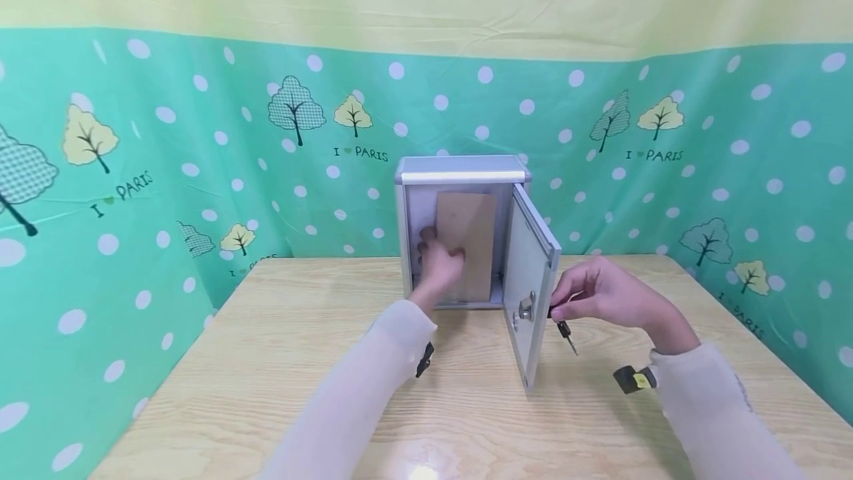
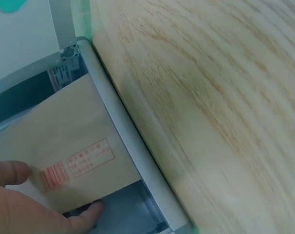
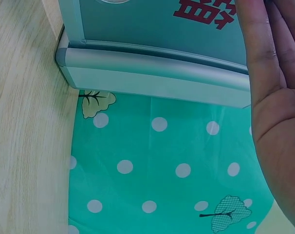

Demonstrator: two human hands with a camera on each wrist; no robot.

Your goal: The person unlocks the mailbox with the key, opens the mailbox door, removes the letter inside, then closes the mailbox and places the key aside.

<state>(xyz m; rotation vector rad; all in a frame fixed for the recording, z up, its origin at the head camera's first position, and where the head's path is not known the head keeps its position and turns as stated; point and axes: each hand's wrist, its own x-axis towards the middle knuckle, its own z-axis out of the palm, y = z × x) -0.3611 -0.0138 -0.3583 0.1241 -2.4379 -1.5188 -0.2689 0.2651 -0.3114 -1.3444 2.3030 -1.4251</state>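
Observation:
A grey metal letter box (image 1: 464,169) stands upright with its hinged door (image 1: 531,280) swung out to the right. Inside it a tan paper envelope (image 1: 474,243) stands on end; a red barcode and a red printed frame show on it in the left wrist view. My left hand (image 1: 440,265) reaches into the box and grips the envelope's left edge, one digit across its face. At the door's outer side my right hand (image 1: 603,295) pinches a black-headed key at the lock (image 1: 526,308). A second key (image 1: 568,337) dangles below those fingers.
The box stands near the back of a light wood-grain table (image 1: 300,361). Behind and on both sides hangs a green and yellow curtain (image 1: 220,117) with dots and trees. The open door juts toward me between both arms. A strapped wrist camera (image 1: 633,378) sits below the right wrist.

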